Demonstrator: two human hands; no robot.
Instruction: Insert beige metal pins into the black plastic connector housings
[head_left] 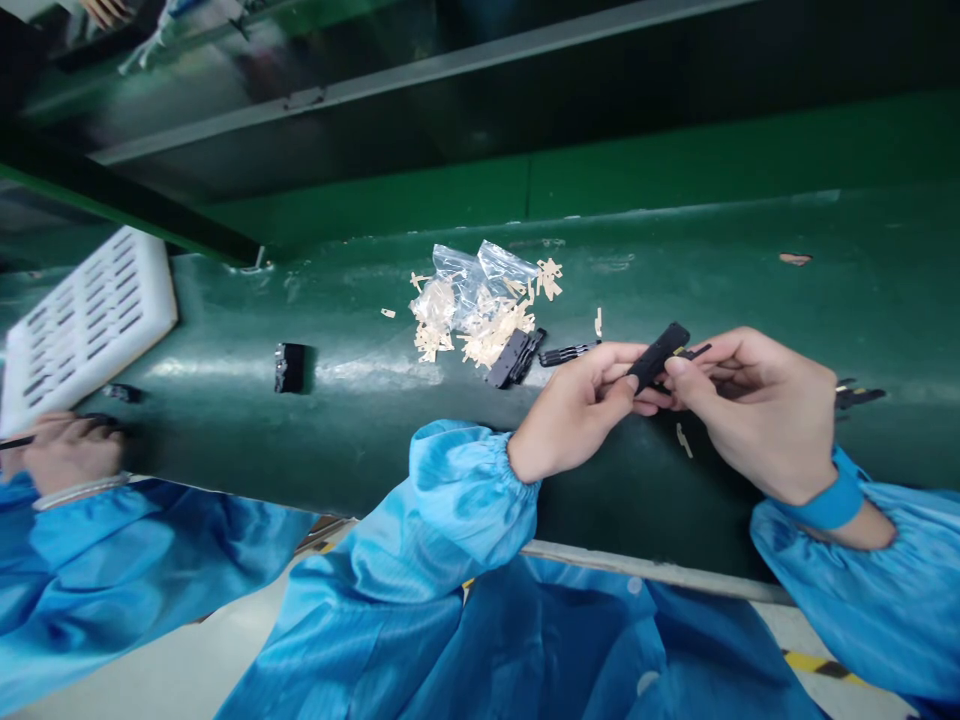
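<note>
My left hand is closed around a black oblong plastic part, which it holds tilted above the bench. Pinched in the fingers of my right hand is a small thin black piece, touching or right beside the plastic part's far end. A bit of yellowish metal shows between the two. Left of my hands lie black plastic blocks and a ribbed black part, close to a heap of small pale flat pieces. One loose pale piece rests below my hands.
Clear plastic bags lie on the heap. A black block sits farther left on the green bench. A white slotted tray and a co-worker's hand are at far left. Black pieces lie right of my wrist.
</note>
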